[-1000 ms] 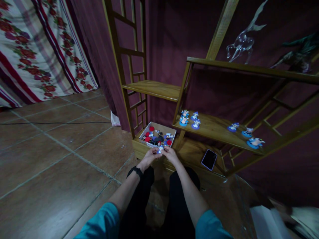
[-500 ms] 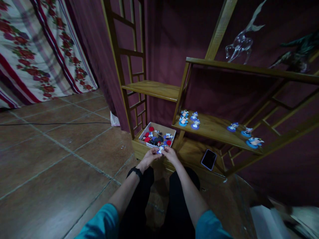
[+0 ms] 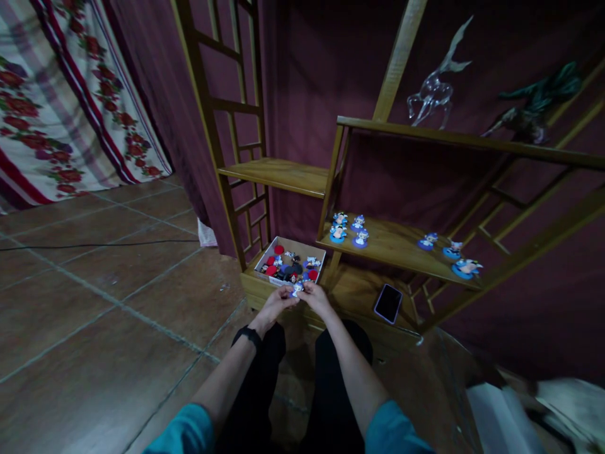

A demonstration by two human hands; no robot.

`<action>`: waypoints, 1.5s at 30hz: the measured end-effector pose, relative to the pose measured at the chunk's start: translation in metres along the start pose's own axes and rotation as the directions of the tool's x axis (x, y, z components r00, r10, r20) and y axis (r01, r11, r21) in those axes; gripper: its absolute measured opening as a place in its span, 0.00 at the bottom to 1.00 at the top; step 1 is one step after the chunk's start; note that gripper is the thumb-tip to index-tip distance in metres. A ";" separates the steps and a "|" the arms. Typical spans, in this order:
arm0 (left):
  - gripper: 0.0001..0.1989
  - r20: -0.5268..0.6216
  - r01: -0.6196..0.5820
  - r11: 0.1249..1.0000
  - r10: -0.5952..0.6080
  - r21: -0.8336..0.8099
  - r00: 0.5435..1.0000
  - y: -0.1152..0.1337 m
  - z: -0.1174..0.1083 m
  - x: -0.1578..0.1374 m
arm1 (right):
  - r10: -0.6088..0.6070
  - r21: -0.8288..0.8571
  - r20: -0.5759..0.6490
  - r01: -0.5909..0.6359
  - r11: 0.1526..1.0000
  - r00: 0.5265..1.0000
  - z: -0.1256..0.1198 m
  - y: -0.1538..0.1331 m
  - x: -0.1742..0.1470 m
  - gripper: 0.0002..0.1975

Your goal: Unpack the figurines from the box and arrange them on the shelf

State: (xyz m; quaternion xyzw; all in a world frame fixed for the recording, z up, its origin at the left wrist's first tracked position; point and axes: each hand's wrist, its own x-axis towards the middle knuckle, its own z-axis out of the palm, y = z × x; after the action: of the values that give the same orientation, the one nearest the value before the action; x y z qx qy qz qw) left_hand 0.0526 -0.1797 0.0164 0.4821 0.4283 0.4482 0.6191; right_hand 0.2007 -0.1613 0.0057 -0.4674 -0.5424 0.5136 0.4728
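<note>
A small white-and-purple figurine [image 3: 297, 288] is held between my two hands, just in front of a shallow cardboard box [image 3: 322, 257]. My left hand [image 3: 278, 301] pinches it from the left, and my right hand [image 3: 316, 297] has its fingers on the other side. In the box lie several more figurines and round bases in red, purple and black. On the wooden shelf [image 3: 394, 246] to the right stand two purple-based figurines [image 3: 360, 238] beside two blue-based ones [image 3: 338, 234]. Farther right, a purple-based figurine [image 3: 428, 241] and two blue-based ones [image 3: 466, 268] lean or lie.
A phone [image 3: 388, 303] lies on the lower board at the right. Above, a glass deer-like ornament [image 3: 432, 94] and a dark green sculpture [image 3: 536, 107] stand on the upper shelf [image 3: 472, 140]. Lattice posts [image 3: 236, 170] rise at the left. A cable [image 3: 99, 244] crosses the tiled floor.
My view has shifted slightly, so the shelf and box sit a little farther left. Both hands still hold the figurine in front of the box, with its position nearly the same.
</note>
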 end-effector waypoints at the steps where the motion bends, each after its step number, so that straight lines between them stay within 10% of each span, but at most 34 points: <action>1: 0.20 0.003 -0.003 1.000 0.003 0.001 1.000 0.000 0.000 0.000 | 0.003 0.009 0.004 -0.003 1.000 1.000 0.000 0.000 0.000 0.09; 29: 0.25 0.060 0.106 0.994 -0.105 -0.009 0.993 0.021 0.001 -0.004 | -0.023 0.105 -0.117 0.035 0.994 0.993 -0.029 -0.027 -0.017 0.10; 36: 0.25 0.047 0.132 0.991 -0.132 0.015 0.990 0.021 -0.012 0.001 | -0.245 -0.024 -0.224 0.246 0.969 0.943 -0.127 -0.115 -0.078 0.15; 40: 0.24 0.037 0.149 0.989 -0.149 0.006 0.988 0.018 -0.016 0.005 | -0.400 -0.213 -0.451 0.340 0.916 0.798 -0.210 -0.171 -0.090 0.19; 45: 0.25 0.039 0.157 0.988 -0.157 0.000 0.987 0.018 -0.014 0.006 | -0.457 -0.585 -0.499 0.102 0.804 0.736 -0.290 -0.192 -0.081 0.19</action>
State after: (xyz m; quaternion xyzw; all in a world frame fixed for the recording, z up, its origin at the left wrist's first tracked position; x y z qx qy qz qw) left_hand 0.0381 -0.1686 0.0315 0.4546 0.4523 0.3893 0.6612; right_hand 0.4944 -0.2150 0.2022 -0.6279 -0.5409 0.0839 0.5533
